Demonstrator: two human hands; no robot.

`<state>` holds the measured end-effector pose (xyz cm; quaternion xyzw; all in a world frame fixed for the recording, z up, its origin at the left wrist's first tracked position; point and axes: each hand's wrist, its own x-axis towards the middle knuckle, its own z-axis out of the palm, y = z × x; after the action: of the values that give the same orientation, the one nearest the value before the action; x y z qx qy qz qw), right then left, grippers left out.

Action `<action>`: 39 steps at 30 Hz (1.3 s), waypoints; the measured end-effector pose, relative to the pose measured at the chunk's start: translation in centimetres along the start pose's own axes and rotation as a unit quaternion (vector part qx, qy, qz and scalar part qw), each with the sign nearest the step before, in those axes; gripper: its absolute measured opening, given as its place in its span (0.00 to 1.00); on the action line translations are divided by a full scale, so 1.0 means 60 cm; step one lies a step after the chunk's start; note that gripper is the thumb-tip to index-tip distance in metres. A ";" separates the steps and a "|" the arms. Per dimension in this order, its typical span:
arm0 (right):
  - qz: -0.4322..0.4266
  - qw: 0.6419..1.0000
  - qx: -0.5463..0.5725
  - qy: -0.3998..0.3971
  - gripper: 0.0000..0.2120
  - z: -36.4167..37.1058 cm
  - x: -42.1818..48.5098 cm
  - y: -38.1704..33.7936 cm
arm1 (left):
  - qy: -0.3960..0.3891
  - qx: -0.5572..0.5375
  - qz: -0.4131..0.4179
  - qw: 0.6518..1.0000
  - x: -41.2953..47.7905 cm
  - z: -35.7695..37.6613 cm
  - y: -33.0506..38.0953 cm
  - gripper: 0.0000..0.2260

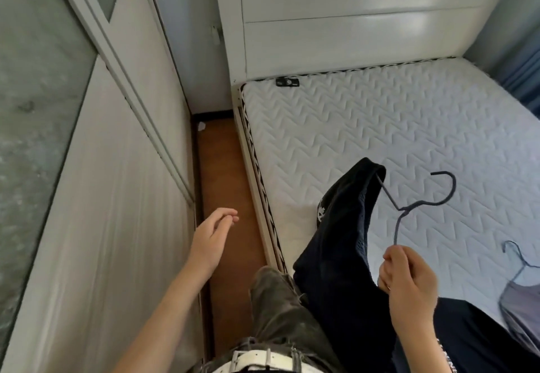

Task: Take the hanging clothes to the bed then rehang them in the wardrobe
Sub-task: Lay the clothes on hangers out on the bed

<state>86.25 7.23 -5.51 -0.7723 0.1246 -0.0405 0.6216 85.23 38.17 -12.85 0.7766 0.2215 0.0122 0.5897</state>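
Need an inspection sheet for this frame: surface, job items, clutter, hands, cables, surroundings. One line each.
Surface: bare white quilted mattress, zigzag stitching.
Job's things: dark garment hangs from one end of a wire hanger and drapes over the bed edge; second hanger with a grey garment lies on the mattress at far right.
Clutter: white scrap on the floor; black tag at the mattress head.
Hands: right hand pinches the wire hanger's lower wire; left hand open, empty, over the floor gap.
Cables: nothing seen.
Surroundings: wardrobe left, white headboard, brown floor strip between, blue curtain right.
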 end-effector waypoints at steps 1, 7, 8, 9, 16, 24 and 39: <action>0.003 1.000 0.002 -0.003 0.14 0.019 0.026 0.000 | -0.001 -0.004 -0.002 1.000 0.034 0.004 0.008 0.11; 0.044 0.999 -0.001 -0.004 0.14 0.143 0.210 0.007 | -0.028 0.017 -0.014 0.999 0.236 -0.002 0.017 0.10; 0.050 0.999 -0.004 -0.001 0.14 0.161 0.240 0.004 | -0.028 0.023 -0.017 0.999 0.268 -0.009 0.022 0.10; 0.056 0.998 -0.007 0.006 0.14 0.177 0.267 0.000 | -0.030 0.031 -0.019 0.999 0.300 -0.017 0.029 0.10; 0.066 0.995 0.002 0.071 0.14 0.253 0.422 -0.048 | -0.040 0.046 -0.005 0.998 0.529 -0.044 0.110 0.12; 0.085 0.955 0.036 0.283 0.14 0.302 0.488 -0.068 | -0.216 0.077 0.044 0.972 0.790 0.042 0.209 0.11; 0.145 0.635 0.067 0.756 0.16 0.558 0.287 -0.179 | -0.636 0.248 0.297 0.668 0.941 0.259 0.303 0.08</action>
<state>111.67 36.97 -4.15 -0.3999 0.6583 -0.5281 0.3575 146.46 40.48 -14.51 0.7387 -0.4545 -0.3653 0.3381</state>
